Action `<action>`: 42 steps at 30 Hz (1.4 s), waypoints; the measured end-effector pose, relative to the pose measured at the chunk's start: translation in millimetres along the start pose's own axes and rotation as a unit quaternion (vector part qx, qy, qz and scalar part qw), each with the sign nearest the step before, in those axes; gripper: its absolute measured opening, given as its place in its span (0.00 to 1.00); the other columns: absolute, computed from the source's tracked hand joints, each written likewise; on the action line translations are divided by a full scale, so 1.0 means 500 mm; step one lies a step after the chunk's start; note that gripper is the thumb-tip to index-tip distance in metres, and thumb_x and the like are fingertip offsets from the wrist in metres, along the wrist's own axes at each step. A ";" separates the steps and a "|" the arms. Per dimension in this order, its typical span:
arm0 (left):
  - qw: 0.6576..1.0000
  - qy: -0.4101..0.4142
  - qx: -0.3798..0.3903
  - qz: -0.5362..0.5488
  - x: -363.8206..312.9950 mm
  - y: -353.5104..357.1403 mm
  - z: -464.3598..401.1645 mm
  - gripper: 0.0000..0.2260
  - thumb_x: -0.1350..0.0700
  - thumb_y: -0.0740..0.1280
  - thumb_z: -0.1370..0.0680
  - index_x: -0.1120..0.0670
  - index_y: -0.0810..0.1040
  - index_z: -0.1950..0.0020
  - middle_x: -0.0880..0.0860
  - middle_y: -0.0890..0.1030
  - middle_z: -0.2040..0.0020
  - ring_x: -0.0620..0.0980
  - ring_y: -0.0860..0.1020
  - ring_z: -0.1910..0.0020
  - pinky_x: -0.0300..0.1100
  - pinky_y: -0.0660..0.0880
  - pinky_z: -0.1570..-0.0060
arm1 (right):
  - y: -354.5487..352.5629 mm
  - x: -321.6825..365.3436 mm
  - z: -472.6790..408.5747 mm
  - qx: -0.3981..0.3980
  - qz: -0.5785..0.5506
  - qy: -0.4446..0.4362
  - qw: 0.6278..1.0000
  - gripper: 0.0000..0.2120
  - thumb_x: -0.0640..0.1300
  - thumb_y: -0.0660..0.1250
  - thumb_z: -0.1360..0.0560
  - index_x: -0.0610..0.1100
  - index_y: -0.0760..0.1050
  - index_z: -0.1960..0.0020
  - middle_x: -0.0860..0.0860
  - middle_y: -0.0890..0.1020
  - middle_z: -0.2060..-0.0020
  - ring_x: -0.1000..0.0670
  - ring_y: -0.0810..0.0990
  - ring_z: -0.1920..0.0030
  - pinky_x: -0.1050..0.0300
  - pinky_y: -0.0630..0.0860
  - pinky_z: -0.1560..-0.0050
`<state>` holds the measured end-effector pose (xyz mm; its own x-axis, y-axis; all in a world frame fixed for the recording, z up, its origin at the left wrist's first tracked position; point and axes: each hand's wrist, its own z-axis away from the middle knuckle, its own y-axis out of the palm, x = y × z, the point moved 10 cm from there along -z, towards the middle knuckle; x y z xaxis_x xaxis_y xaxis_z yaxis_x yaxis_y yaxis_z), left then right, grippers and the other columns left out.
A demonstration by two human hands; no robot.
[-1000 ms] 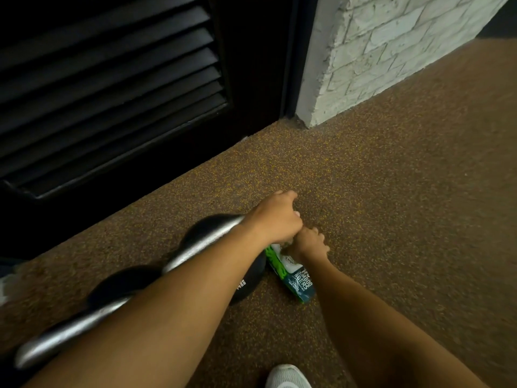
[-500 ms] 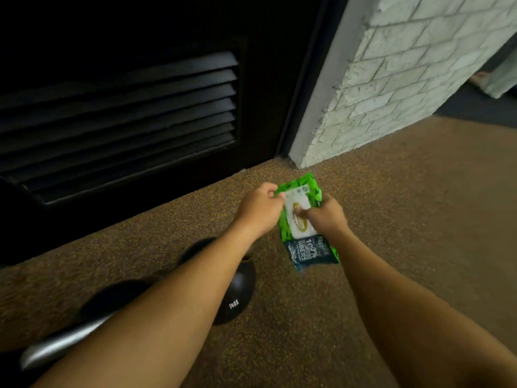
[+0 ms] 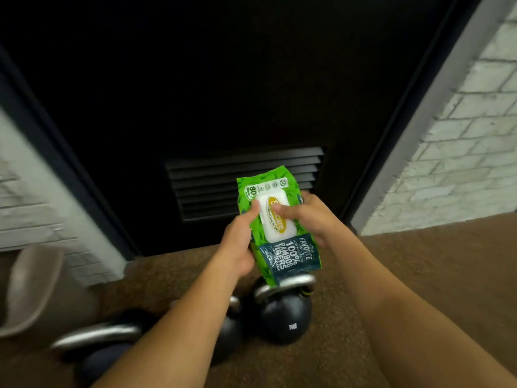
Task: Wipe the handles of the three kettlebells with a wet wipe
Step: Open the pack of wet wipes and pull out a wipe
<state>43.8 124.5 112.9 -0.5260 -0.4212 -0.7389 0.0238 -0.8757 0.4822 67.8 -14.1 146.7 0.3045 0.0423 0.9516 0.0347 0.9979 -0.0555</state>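
I hold a green and dark-blue pack of wet wipes [image 3: 288,256] up in front of me with both hands. My left hand [image 3: 237,245] grips its left edge, thumb by the white lid [image 3: 275,217]. My right hand [image 3: 310,217] grips the right side, thumb lying on the lid, which looks closed. Below on the floor stand three black kettlebells with silver handles: one [image 3: 282,317] right under the pack, one [image 3: 228,329] partly hidden behind my left forearm, one [image 3: 98,348] at the lower left.
A black door with a louvred vent [image 3: 223,180] faces me. White brick walls [image 3: 461,152] flank it. The floor is brown speckled rubber [image 3: 419,261]. A beige chair seat [image 3: 28,287] shows at the left edge.
Both hands lifted the wipes pack off the floor beside the kettlebell and brought it up in front of me. The view rose, so the door and all three kettlebells show.
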 end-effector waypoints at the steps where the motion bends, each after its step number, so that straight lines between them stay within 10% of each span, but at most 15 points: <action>1: 1.000 0.007 -0.016 0.015 -0.014 -0.026 0.026 0.19 0.45 0.64 0.17 0.57 0.81 0.35 0.63 0.85 0.43 0.64 0.84 0.42 0.58 0.80 0.42 | 0.027 0.021 0.013 -0.009 0.055 -0.024 0.998 0.31 0.46 0.82 0.35 0.38 0.73 0.38 0.44 0.84 0.47 0.44 0.85 0.49 0.45 0.81 0.46; 5: 0.994 0.043 -0.073 0.067 -0.056 -0.107 0.120 0.21 0.44 0.62 0.16 0.57 0.81 0.34 0.62 0.86 0.43 0.63 0.84 0.42 0.59 0.79 0.41 | 0.128 0.152 0.112 -0.132 0.349 -0.217 0.902 0.40 0.61 0.79 0.38 0.47 0.67 0.35 0.51 0.68 0.41 0.49 0.69 0.40 0.49 0.72 0.40; 9: 0.989 0.081 -0.090 0.089 -0.094 -0.146 0.199 0.20 0.44 0.60 0.15 0.56 0.83 0.38 0.60 0.87 0.46 0.60 0.85 0.47 0.56 0.81 0.46 | 0.264 0.188 0.194 -0.052 0.449 -0.283 0.846 0.33 0.64 0.74 0.35 0.47 0.73 0.37 0.52 0.70 0.45 0.49 0.70 0.41 0.50 0.73 0.42; 16: 0.983 0.133 -0.103 0.067 -0.151 -0.176 0.291 0.19 0.44 0.59 0.15 0.54 0.83 0.37 0.58 0.87 0.45 0.59 0.86 0.46 0.55 0.82 0.48 | 0.324 0.243 0.267 -0.044 0.434 -0.276 0.857 0.27 0.58 0.72 0.30 0.45 0.76 0.36 0.48 0.75 0.45 0.47 0.77 0.46 0.52 0.77 0.50; 21: 0.981 0.141 -0.112 0.073 -0.160 -0.200 0.333 0.20 0.43 0.61 0.16 0.55 0.81 0.34 0.60 0.86 0.43 0.63 0.85 0.44 0.60 0.81 0.45 | 0.289 0.288 0.304 -0.070 0.319 -0.289 0.900 0.08 0.46 0.64 0.25 0.43 0.78 0.59 0.48 0.79 0.68 0.51 0.72 0.72 0.57 0.66 0.71; 27: 0.986 0.138 -0.076 0.056 -0.167 -0.197 0.356 0.19 0.43 0.64 0.17 0.56 0.82 0.37 0.60 0.87 0.45 0.61 0.86 0.48 0.54 0.82 0.54 | 0.240 0.300 0.322 -0.136 0.444 -0.340 0.818 0.27 0.47 0.70 0.25 0.47 0.69 0.28 0.45 0.70 0.39 0.44 0.69 0.40 0.48 0.74 0.45; 31: 0.987 0.145 -0.059 0.040 -0.172 -0.184 0.368 0.16 0.45 0.64 0.17 0.56 0.83 0.42 0.60 0.88 0.48 0.60 0.87 0.53 0.54 0.82 0.54 | 0.283 0.312 0.378 -0.055 0.504 -0.435 0.744 0.25 0.45 0.71 0.27 0.49 0.73 0.30 0.50 0.73 0.43 0.47 0.68 0.42 0.51 0.72 0.42; 42: 0.989 0.143 -0.042 -0.008 -0.161 -0.163 0.390 0.17 0.47 0.64 0.16 0.57 0.81 0.35 0.61 0.86 0.43 0.63 0.85 0.44 0.60 0.81 0.44 | 0.304 0.274 0.397 0.084 0.485 -0.405 0.771 0.12 0.50 0.75 0.28 0.51 0.84 0.45 0.57 0.77 0.48 0.54 0.77 0.50 0.49 0.77 0.48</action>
<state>-81.4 276.1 224.8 -0.2655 -0.4465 -0.8545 0.0947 -0.8941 0.4378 -74.2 153.6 328.8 -0.5859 0.7217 0.3687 0.0198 0.4676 -0.8837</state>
